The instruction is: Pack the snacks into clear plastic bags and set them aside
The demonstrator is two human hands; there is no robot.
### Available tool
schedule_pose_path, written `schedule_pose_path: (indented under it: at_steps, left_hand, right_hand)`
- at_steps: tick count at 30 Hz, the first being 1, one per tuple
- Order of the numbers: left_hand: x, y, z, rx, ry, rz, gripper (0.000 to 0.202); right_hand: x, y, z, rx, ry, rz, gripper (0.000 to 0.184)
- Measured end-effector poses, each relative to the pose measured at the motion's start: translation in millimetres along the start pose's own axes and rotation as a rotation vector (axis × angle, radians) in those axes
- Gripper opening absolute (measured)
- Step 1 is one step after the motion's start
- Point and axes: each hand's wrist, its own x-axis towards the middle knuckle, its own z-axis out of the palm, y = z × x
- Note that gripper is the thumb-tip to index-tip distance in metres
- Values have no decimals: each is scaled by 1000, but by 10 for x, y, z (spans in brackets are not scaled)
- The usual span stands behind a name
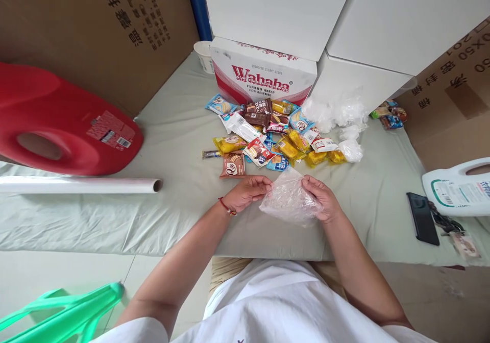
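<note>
A crumpled clear plastic bag [290, 201] is stretched between my two hands above the front of the cloth-covered table. My left hand [248, 192], with a red string bracelet at the wrist, pinches the bag's left edge. On the other side my right hand [321, 197] grips its right edge. Just beyond the bag lies a pile of wrapped snacks, among them a brown packet [233, 165], a red and white packet [259, 152] and a yellow packet [290, 148]. Several bunched clear plastic bags [337, 111] sit at the pile's right.
Behind the pile stands a Wahaha water carton [264, 75], with a paper cup [204, 56] beside it. A red jug [72, 123] and a plastic film roll [80, 185] are at left. A phone [422, 218] and a white bottle [459, 187] lie at right.
</note>
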Motion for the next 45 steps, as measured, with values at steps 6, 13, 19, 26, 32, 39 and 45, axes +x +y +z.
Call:
schedule_pose_path:
  at_steps: [6, 13, 19, 26, 32, 39, 45]
  left_hand:
    - [-37, 18, 34, -5, -54, 13, 43]
    - [-24, -23, 41, -33, 34, 125, 43]
    - [-15, -21, 84, -48, 47, 200, 38]
    - [-14, 21, 67, -104, 142, 269, 34]
    - [20, 45, 60, -219, 207, 235, 40]
    - [94, 55, -101, -75, 445, 276, 44]
    - [65, 84, -196, 39, 376, 212, 38]
  right_hand:
    - [147, -22, -88, -324, 220, -182, 47]
    - [-221, -30, 48, -475, 449, -486, 39]
    - [-173, 152, 323, -645, 313, -379, 62]
    - [-49, 188, 96, -475, 176, -239, 22]
    - [-134, 28, 127, -137, 246, -309, 21]
    - [-242, -183, -64, -82, 182, -36, 41]
    - [-317, -268, -501, -249, 222, 9, 43]
